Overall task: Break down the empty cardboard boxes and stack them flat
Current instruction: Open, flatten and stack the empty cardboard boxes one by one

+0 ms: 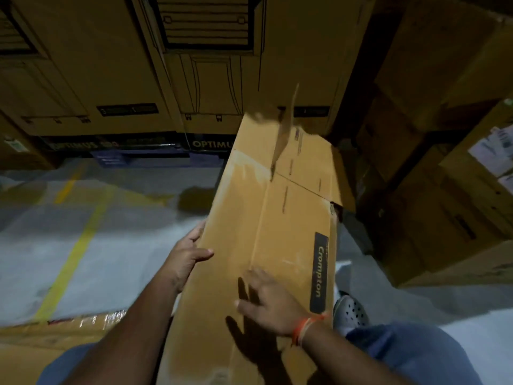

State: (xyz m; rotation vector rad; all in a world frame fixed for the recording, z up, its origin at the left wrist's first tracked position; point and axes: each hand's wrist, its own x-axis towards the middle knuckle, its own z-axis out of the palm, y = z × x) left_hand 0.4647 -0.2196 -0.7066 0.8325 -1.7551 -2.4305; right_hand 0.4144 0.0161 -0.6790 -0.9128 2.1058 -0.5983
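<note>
- Gripping the left long edge of the box (266, 245), the left hand (188, 257) has its thumb over the top face and its fingers curled round the edge.
- Right hand (270, 304) lies flat on the top face, fingers spread and relaxed, grasping nothing.
- Box runs lengthwise away from both hands, tilted, its far flaps (286, 129) loose and raised.
- Left of the left hand lies open floor (116, 245) with a yellow line (75, 251).
- Beyond the far flaps and right of the right hand, stacked cartons (433, 190) stand close.
- Flat cardboard (41, 337) lies low, left of the left forearm.
</note>
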